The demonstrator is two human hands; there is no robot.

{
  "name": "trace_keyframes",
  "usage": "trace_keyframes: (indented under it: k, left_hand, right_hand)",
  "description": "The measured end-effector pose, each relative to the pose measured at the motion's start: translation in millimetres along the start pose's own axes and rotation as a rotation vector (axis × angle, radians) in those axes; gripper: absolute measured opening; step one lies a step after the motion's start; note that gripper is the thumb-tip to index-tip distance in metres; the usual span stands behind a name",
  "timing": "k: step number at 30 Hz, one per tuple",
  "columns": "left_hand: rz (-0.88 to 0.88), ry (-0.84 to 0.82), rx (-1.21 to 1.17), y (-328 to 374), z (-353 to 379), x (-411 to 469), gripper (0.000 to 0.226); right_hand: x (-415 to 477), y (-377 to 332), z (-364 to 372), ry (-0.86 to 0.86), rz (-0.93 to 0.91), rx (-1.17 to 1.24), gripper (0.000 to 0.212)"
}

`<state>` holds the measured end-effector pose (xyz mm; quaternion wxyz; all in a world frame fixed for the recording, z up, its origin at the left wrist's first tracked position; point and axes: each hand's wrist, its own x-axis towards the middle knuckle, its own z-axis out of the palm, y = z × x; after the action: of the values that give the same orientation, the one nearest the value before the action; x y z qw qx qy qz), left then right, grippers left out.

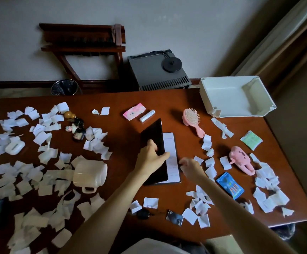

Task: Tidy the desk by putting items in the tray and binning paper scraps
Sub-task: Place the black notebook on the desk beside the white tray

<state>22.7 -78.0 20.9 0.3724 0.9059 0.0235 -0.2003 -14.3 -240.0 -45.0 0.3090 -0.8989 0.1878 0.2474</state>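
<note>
In the head view, both bare forearms were stretched forward over the brown bench [167, 99]. The left hand [151, 156] was closed on the black cover of a notebook [160, 153] at mid-bench, thumb on the inner side and fingers [151, 143] curled over the outer face, the cover being held tilted up off a white page. The right hand [190, 168] was held just beside the notebook's right edge, its fingers loosely curled and gripping nothing. Torn paper scraps [39, 136] were strewn over most of the bench. The white tray [237, 97] was seen at the far right corner, well apart from both hands. A wire bin [64, 87] was half hidden behind the bench's far edge. The writing on the page could not be read.
</note>
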Motion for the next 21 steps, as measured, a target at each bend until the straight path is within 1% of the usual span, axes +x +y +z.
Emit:
trace_keyframes:
  k: [3,4,6,7,9,11,12,14,16,17,19,21]
  left_hand:
    - [0.005,-0.024,0.019,6.2,28.8,5.3,0.043]
    - [0.01,-0.014,0.028,5.1,38.1,6.8,0.043]
    - [0.008,-0.005,0.051,-1.3,53.2,7.9,0.036]
    - [-0.004,-0.009,0.074,-6.4,58.7,8.0,0.032]
    - [-0.019,0.002,0.121,-18.7,65.0,7.3,0.024]
    - [-0.022,0.062,0.125,-29.0,64.3,5.3,0.023]
    - [-0.031,0.11,0.133,-33.6,62.4,4.6,0.028]
    - [-0.114,0.195,0.157,-43.2,55.9,3.9,0.05]
    - [-0.271,0.17,0.045,-51.8,47.9,5.2,0.071]
    - [-0.336,0.132,-0.064,-54.2,44.8,7.1,0.074]
    - [-0.421,0.076,-0.272,-56.4,39.4,11.1,0.073]
    - [-0.47,0.029,-0.426,-54.8,33.3,12.5,0.066]
  right_hand:
    - [3.0,14.3,-9.6,-0.053,0.03,-0.011,0.031]
    - [4.2,16.4,-10.2,-0.064,-0.008,-0.037,0.03]
    - [2.9,17.9,-6.5,-0.064,-0.041,0.076,0.024]
    - [2.8,17.5,-3.9,-0.04,-0.014,0.117,0.025]
    - [6.7,16.3,3.7,-0.034,0.013,0.099,0.029]
    - [5.1,9.0,8.2,-0.045,0.055,0.128,0.02]
    - [6.2,6.4,10.4,-0.031,0.044,0.114,0.018]
    - [6.1,0.9,13.7,0.003,0.065,0.075,0.026]
    - [4.0,-7.5,16.1,0.044,0.099,0.053,0.029]
    - [3.3,-10.9,17.8,0.053,0.11,0.054,0.029]
    - [4.4,-13.5,21.5,0.07,0.12,0.038,0.028]
    - [4.9,-14.1,23.0,0.079,0.124,0.033,0.028]
